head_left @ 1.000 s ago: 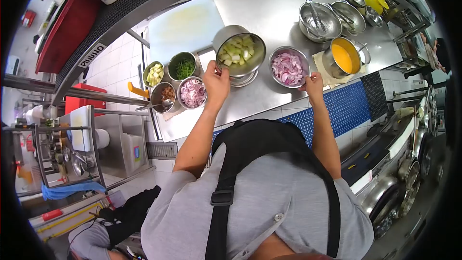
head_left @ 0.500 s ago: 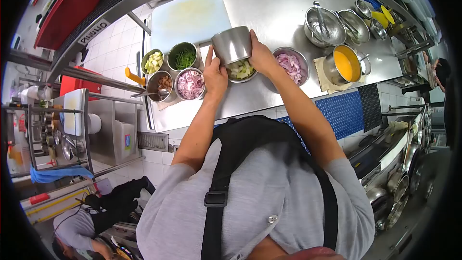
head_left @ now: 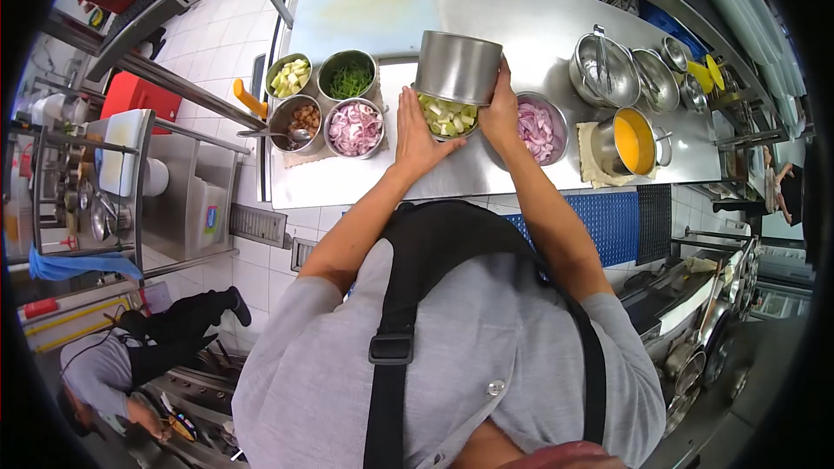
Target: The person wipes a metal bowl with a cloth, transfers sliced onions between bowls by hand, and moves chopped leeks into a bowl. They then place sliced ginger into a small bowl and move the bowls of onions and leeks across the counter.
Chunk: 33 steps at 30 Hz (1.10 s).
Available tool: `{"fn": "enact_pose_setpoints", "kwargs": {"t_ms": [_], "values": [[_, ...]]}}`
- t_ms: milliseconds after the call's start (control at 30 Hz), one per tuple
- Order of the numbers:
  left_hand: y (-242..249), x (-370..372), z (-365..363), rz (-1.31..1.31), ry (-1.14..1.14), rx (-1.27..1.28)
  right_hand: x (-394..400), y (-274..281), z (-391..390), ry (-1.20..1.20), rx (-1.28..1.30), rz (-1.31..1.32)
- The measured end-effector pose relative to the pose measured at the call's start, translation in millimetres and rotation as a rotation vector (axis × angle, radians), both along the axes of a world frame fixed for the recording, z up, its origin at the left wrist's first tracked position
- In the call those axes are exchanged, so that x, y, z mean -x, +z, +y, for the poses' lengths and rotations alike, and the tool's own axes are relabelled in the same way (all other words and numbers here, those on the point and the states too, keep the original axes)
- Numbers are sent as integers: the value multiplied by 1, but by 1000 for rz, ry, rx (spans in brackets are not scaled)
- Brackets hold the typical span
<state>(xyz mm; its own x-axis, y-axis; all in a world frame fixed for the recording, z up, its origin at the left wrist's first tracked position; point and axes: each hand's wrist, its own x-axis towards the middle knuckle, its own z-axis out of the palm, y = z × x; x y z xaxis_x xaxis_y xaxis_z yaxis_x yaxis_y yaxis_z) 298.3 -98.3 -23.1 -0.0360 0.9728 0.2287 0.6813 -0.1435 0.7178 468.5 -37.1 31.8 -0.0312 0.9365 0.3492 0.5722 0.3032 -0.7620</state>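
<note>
Obs., stainless counter [head_left: 486, 17], head view from above.

Right hand [head_left: 501, 115]: wrapped on the side of a steel pot [head_left: 458, 67], fingers up its right wall. Pot is tipped over, base toward camera, mouth down over a shallower bowl [head_left: 447, 119]. Bowl holds pale green chunks of veg; sits on counter directly under pot, approx. centre front.

Left hand [head_left: 417, 141]: open, fingers spread, palm resting at the bowl's left rim, not closed on anything. Touching rim vs. just beside it: cannot tell. The two hands sit apart, one each side of the bowl.

Right of bowl, touching or nearly so: bowl of sliced red onion [head_left: 540, 128], partly behind right wrist. Further right: pot of yellow-orange liquid [head_left: 632, 142] on a cloth. Behind that, a group of empty steel bowls [head_left: 608, 69] w/ utensils in them.

Left of the hands, four small steel containers in a 2x2 block: pale diced veg [head_left: 289, 78], green shreds [head_left: 348, 80], brownish bits w/ a spoon [head_left: 295, 122], more sliced red onion [head_left: 354, 128]. White cutting board [head_left: 360, 9] at counter's far edge behind them.

Off-counter: another person [head_left: 113, 373] crouched low on the floor, lower left, well apart from the counter.
</note>
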Motion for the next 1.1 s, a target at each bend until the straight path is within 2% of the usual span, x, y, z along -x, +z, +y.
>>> {"fn": "enact_pose_setpoints", "kwargs": {"t_ms": [100,200,333,533,633,667,733,767,867,900,933,1000,1100], "values": [[3,3,3,-8,-44,-36,-5,-8,6,-7,-69,-27],[7,2,5,51,-71,33,-8,-12,7,7,-95,7],[5,2,7,55,-71,-58,-14,-21,17,-35,-90,10],[14,0,26,50,-14,-183,-24,-31,37,-58,-56,316],[17,-1,45,-55,104,-282,-33,-36,60,-25,259,435],[19,0,53,-215,84,-184,-37,-36,64,-4,413,489],[47,1,65,-530,35,14,-31,8,57,37,716,594],[53,0,71,-417,109,-43,-34,2,62,49,760,610],[38,7,94,-320,161,-151,-30,18,56,68,671,506],[41,6,94,-303,199,-152,-30,19,56,-177,421,65],[46,6,91,-348,196,-144,-20,55,35,-254,117,4],[54,8,84,-430,184,-119,-14,84,24,17,-15,71],[61,6,68,-393,108,-140,-1,54,48,238,-4,-348]]}}
